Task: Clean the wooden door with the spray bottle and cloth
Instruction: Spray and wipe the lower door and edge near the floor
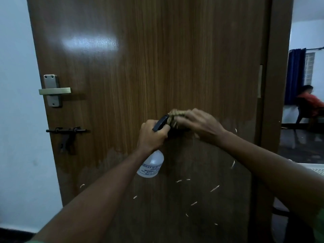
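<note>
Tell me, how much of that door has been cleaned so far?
Hard to judge. The wooden door looks streak-free up top. The left hand grips the spray bottle, its nozzle against the cloth bunched in the right hand. Pale flecks remain on the lower panel.

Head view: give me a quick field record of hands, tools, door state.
left hand: grips spray bottle at the neck
right hand: holds bunched cloth by the nozzle
door: wooden, scattered pale marks on lower half
hardware: lever handle above, bolt latch below, on the door's left side
background: seated person past the doorway at right
</note>
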